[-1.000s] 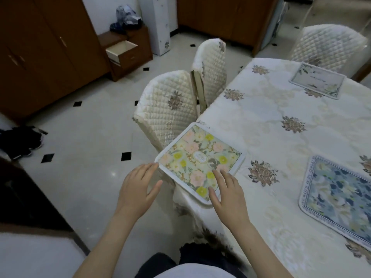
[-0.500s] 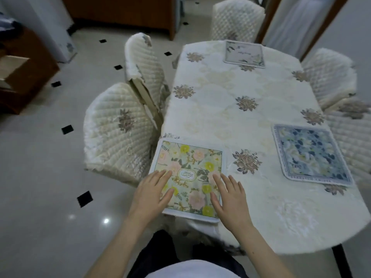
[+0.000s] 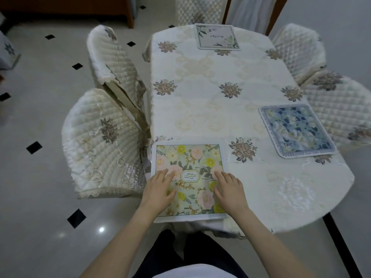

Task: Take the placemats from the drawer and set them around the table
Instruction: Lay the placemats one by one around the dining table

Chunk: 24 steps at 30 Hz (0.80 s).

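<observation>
Placemats: the yellow floral placemat (image 3: 189, 180) lies at the tabletop (image 3: 210, 109) near edge, left hand (image 3: 158, 189) and right hand (image 3: 228, 189) flat on it (fingers open, gripping nothing). Next likely squaring it up.

Both hands lay flat on the yellow-flowered placemat (image 3: 188, 177) at the table's (image 3: 210, 109) near left corner, left hand (image 3: 158, 189) and right hand (image 3: 228, 189) apart; 2 more placemats lay on that table.
</observation>
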Each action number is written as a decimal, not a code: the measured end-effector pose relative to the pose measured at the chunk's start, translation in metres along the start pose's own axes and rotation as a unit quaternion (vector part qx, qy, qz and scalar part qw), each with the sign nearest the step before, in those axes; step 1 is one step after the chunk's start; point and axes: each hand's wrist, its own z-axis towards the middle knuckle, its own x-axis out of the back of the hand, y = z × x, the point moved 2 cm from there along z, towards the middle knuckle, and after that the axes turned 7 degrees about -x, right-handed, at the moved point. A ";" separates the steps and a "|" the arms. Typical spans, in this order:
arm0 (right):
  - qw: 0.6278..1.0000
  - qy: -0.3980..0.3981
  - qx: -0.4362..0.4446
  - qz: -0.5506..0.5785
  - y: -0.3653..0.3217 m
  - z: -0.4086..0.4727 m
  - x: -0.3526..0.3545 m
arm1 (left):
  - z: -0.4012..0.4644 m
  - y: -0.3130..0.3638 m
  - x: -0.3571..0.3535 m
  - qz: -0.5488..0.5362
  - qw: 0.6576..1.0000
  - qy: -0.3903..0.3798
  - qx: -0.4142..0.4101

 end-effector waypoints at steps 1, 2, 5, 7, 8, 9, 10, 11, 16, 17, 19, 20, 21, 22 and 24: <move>1.000 -0.003 -0.003 0.000 0.001 0.004 -0.001 | 0.002 0.000 -0.003 -0.002 1.000 -0.004 0.012; 1.000 -0.004 -0.005 0.001 0.001 0.007 -0.001 | 0.004 0.000 -0.005 -0.002 1.000 -0.007 0.026; 0.999 -0.014 -0.019 0.030 0.000 0.014 -0.004 | 0.007 0.000 -0.010 0.002 0.997 -0.025 0.070; 0.999 -0.019 -0.030 0.039 -0.002 0.019 -0.006 | 0.008 0.000 -0.012 -0.008 0.993 -0.038 0.109; 0.998 -0.022 -0.038 0.038 -0.002 0.022 -0.007 | 0.009 -0.001 -0.014 -0.016 0.991 -0.044 0.128; 0.998 -0.024 -0.049 0.036 -0.003 0.024 -0.008 | 0.010 -0.001 -0.015 -0.024 0.988 -0.048 0.143; 0.997 -0.026 -0.062 0.033 -0.003 0.026 -0.009 | 0.011 -0.002 -0.016 -0.034 0.986 -0.049 0.153; 0.996 -0.033 -0.077 0.030 -0.003 0.028 -0.011 | 0.011 -0.001 -0.017 -0.047 0.985 -0.047 0.161; 0.989 -0.060 -0.116 0.073 0.000 0.032 -0.014 | 0.013 -0.002 -0.019 -0.095 0.976 -0.032 0.193; 0.988 -0.056 -0.115 0.081 0.001 0.032 -0.015 | 0.014 -0.003 -0.018 -0.096 0.976 -0.021 0.196; 0.987 -0.057 -0.116 0.095 0.002 0.031 -0.015 | 0.015 -0.003 -0.016 -0.097 0.976 0.009 0.195; 0.986 -0.060 -0.117 0.103 0.003 0.031 -0.015 | 0.015 -0.003 -0.015 -0.102 0.975 0.024 0.194; 0.985 -0.058 -0.118 0.112 0.003 0.031 -0.016 | 0.015 -0.002 -0.014 -0.113 0.974 0.045 0.193; 0.984 -0.053 -0.119 0.118 0.004 0.031 -0.016 | 0.014 -0.003 -0.013 -0.135 0.969 0.072 0.192; 0.981 -0.037 -0.127 0.139 0.007 0.031 -0.015 | 0.012 -0.006 -0.010 -0.215 0.948 0.130 0.196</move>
